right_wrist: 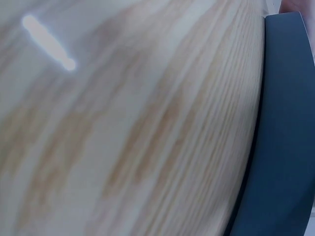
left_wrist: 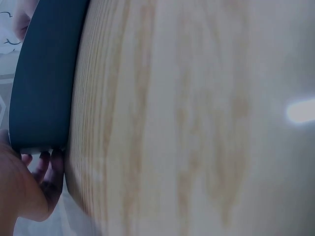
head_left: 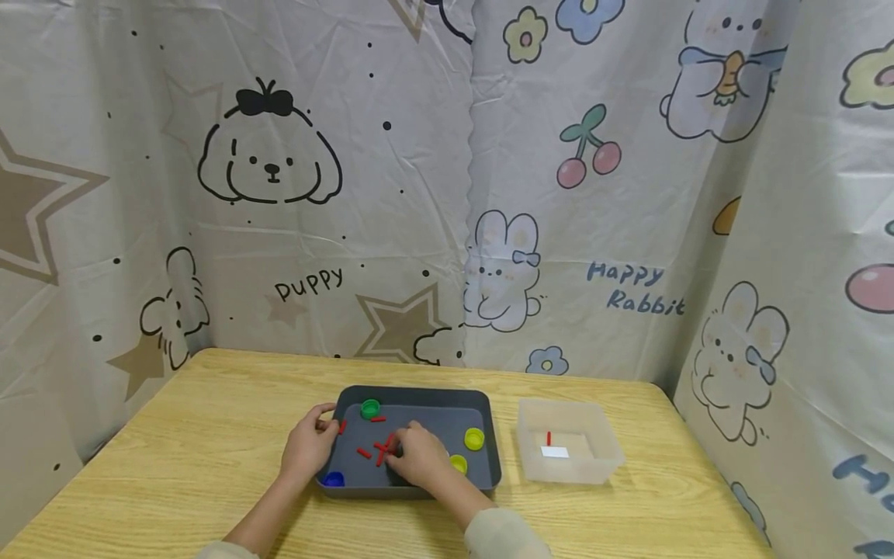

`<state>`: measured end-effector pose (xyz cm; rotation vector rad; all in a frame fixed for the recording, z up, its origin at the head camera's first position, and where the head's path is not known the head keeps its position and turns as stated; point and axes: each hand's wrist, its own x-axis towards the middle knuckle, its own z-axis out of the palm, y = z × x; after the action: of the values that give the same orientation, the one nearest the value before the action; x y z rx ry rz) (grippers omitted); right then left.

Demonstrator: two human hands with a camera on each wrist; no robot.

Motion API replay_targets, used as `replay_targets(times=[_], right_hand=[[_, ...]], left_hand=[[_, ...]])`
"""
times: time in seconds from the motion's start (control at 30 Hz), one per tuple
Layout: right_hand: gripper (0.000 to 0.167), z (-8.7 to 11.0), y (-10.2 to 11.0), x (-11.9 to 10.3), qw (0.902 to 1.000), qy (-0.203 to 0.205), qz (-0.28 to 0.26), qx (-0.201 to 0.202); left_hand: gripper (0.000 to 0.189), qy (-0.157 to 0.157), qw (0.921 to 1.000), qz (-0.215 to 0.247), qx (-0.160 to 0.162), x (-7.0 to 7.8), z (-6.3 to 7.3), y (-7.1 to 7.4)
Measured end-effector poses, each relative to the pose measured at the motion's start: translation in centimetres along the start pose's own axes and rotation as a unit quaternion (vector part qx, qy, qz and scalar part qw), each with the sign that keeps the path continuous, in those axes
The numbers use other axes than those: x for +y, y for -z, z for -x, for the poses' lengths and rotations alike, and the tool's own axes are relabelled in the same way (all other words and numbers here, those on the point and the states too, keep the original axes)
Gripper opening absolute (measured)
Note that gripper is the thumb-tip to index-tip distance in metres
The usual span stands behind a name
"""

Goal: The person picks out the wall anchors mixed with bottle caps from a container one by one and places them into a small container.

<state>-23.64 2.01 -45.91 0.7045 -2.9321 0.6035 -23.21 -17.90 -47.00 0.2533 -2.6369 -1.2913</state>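
Note:
A dark grey tray (head_left: 419,393) stands on the table. My left hand (head_left: 310,442) grips its left side; in the left wrist view, fingers of the left hand (left_wrist: 24,182) press against the end wall of the tray (left_wrist: 44,78). Inside the tray my right hand (head_left: 421,456) reaches down, fingers bent, at a cluster of red sticks (head_left: 380,448). Whether it pinches one is hidden. Another red stick (head_left: 364,453) lies left of the cluster, and one more (head_left: 378,419) lies near a green round cap (head_left: 370,408). A blue cap (head_left: 334,480) sits in the near left corner.
Two yellow caps, one farther right (head_left: 474,439) and one beside my right wrist (head_left: 458,464), lie in the tray. Right of it stands a translucent box (head_left: 580,466) with a red stick (head_left: 549,439) and a white label (head_left: 555,452). A printed curtain (head_left: 419,194) hangs behind the table.

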Motion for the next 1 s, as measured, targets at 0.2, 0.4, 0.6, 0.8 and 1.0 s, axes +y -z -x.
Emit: replay_targets(times=[0.2,0.4,0.6,0.8,1.0], right_hand=[[0.005,0.0,0.0,0.2,0.9999,0.007,0.011,0.002],[0.004,0.0,0.3,0.5,0.9998,0.019,0.005,0.0],[0.007,-0.3,0.7,0.7,0.9995,0.024,-0.02,0.007],[0.006,-0.2,1.5,0.6,0.9988,0.015,-0.044,0.016],[0.005,0.0,2.7,0.8,0.9978,0.013,-0.061,0.022]], left_hand=[[0.039,0.001,1.0,-0.001,0.002,0.0,0.0,-0.1],[0.039,0.002,1.0,-0.004,0.002,-0.1,-0.1,-0.1],[0.039,0.001,1.0,-0.003,0.003,0.0,0.0,-0.1],[0.04,-0.002,1.0,-0.001,0.001,0.0,0.1,0.0],[0.039,-0.004,1.0,-0.002,0.003,0.0,0.0,0.0]])
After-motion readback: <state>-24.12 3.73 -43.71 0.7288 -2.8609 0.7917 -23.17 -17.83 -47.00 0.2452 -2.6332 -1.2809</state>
